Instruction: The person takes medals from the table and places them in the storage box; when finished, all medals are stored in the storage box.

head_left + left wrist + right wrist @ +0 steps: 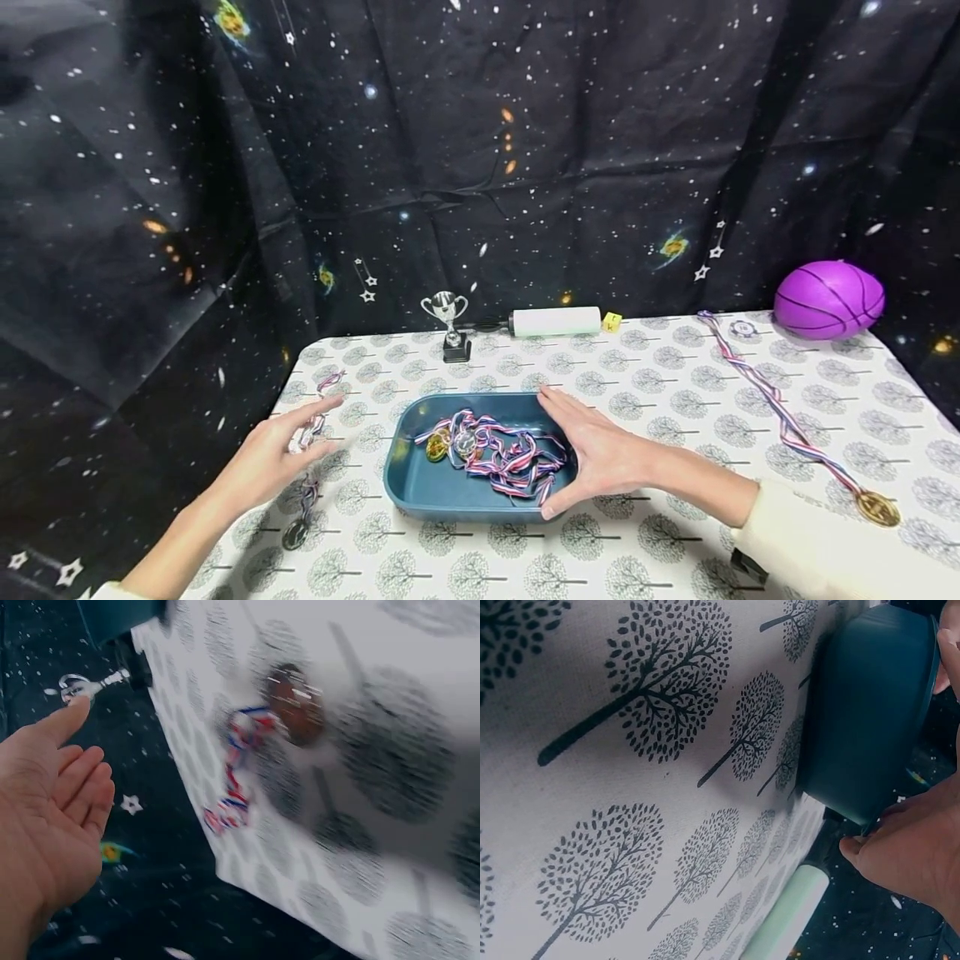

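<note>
A dark teal bin (480,510) stands mid-table, with several medals lying in it: a gold one (437,446), a silver one (466,442) and tangled striped ribbons (517,467). My right hand (600,450) spans the bin's right end, fingertips at the far rim and thumb at the near rim. In the right wrist view the bin's outer wall (870,712) lies beside this hand. To the left of the bin, my left hand (270,454) hovers with fingers apart, holding nothing. It partly hides a medal's ribbon (309,492); the dark round medal (296,534) lies nearer the front.
At the back stand a silver trophy cup (447,321), a white cylinder (557,322) and a yellow cube (612,322). A purple ball (828,300) sits back right beside a chip-like disc (744,328). A gold medal (877,507) lies at right, its ribbon (772,392) stretched backwards.
</note>
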`<state>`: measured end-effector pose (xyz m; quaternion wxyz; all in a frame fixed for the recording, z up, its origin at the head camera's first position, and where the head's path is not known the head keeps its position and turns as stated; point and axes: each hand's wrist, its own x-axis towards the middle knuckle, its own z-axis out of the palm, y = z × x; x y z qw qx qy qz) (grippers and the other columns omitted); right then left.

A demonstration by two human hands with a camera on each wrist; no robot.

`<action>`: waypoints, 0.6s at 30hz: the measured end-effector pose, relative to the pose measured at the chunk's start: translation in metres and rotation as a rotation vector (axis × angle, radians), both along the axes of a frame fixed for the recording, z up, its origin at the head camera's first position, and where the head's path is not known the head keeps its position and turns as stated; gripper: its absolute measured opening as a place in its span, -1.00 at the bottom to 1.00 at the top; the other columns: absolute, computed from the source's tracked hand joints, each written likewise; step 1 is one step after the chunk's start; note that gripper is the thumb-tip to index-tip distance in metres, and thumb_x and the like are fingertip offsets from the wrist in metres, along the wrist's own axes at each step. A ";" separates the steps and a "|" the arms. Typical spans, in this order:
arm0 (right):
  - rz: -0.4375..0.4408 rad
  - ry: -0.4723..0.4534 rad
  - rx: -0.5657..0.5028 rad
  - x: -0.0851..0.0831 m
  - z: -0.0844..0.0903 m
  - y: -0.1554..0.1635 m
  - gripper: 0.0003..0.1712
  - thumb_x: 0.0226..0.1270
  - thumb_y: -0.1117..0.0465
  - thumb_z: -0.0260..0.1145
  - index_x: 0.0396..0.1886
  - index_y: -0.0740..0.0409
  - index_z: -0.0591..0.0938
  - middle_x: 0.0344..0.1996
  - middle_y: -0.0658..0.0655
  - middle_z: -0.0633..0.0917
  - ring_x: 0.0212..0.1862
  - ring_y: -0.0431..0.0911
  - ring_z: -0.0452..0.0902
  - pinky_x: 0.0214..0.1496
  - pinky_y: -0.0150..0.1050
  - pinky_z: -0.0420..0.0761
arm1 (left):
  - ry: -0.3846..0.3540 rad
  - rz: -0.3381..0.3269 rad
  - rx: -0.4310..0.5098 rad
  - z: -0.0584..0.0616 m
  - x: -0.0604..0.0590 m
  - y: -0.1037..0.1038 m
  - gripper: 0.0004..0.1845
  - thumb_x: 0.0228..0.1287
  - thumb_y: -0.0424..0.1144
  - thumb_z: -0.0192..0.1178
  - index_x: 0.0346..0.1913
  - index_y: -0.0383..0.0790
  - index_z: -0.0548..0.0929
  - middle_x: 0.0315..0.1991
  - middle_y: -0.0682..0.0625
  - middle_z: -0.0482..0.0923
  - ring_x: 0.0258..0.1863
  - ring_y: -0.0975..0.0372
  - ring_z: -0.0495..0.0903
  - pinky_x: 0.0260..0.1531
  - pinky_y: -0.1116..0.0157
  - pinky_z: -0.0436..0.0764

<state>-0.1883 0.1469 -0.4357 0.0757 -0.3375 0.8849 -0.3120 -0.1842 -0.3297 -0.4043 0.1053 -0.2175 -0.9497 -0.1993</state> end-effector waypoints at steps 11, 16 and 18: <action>0.010 0.018 -0.004 -0.002 0.001 0.000 0.72 -0.20 -0.40 0.73 0.70 0.41 -0.01 0.69 0.39 -0.03 0.68 0.32 -0.10 0.62 0.36 0.01 | -0.012 0.003 -0.012 -0.035 0.045 -0.041 -0.21 0.15 -0.03 0.63 0.47 -0.02 0.60 0.31 0.02 0.68 0.01 0.08 0.76 -0.04 0.06 0.74; 0.004 0.025 0.005 -0.002 0.002 0.000 0.72 -0.20 -0.42 0.72 0.70 0.41 0.00 0.69 0.40 0.01 0.67 0.33 -0.05 0.61 0.38 0.04 | -0.021 -0.039 -0.033 -0.047 0.059 -0.051 -0.26 0.06 0.07 0.64 0.35 -0.03 0.70 0.22 0.11 0.73 -0.08 0.31 0.75 -0.11 0.28 0.73; 0.005 0.030 0.007 -0.002 0.003 -0.001 0.72 -0.21 -0.43 0.72 0.70 0.42 0.01 0.68 0.41 0.02 0.66 0.34 -0.05 0.61 0.38 0.04 | -0.037 -0.059 -0.025 -0.050 0.064 -0.053 -0.25 0.06 0.09 0.63 0.34 -0.05 0.71 0.22 0.09 0.73 -0.06 0.34 0.74 -0.09 0.40 0.71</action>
